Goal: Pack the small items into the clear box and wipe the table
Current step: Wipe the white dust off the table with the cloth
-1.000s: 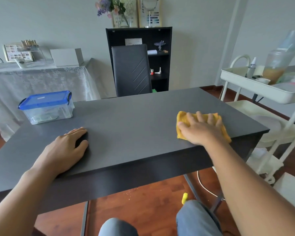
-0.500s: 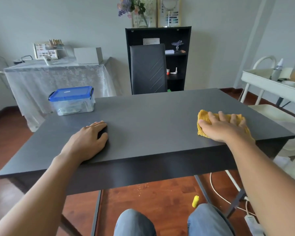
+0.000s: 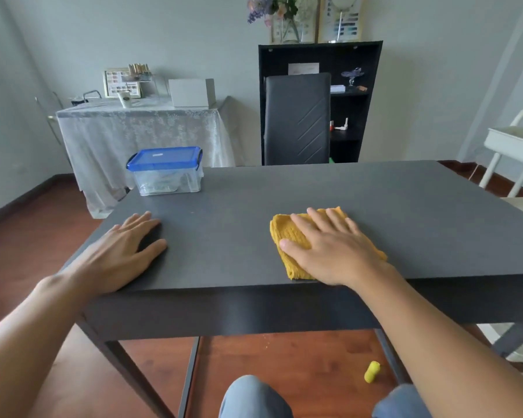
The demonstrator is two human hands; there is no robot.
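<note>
Matt dark table [image 3: 254, 206], knitted yellow cloth [image 3: 287, 233], clear glossy plastic box [image 3: 166, 181].

A clear box [image 3: 167, 175] with a blue clip-on lid stands upright and closed in the upper left of the frame, at the far left corner of the dark grey table [image 3: 230, 236]. Small items show faintly through its walls (too blurred to tell apart). A folded yellow cloth [image 3: 290, 239] lies flat right of centre, near the table's front edge, partly covered by a hand.
</note>
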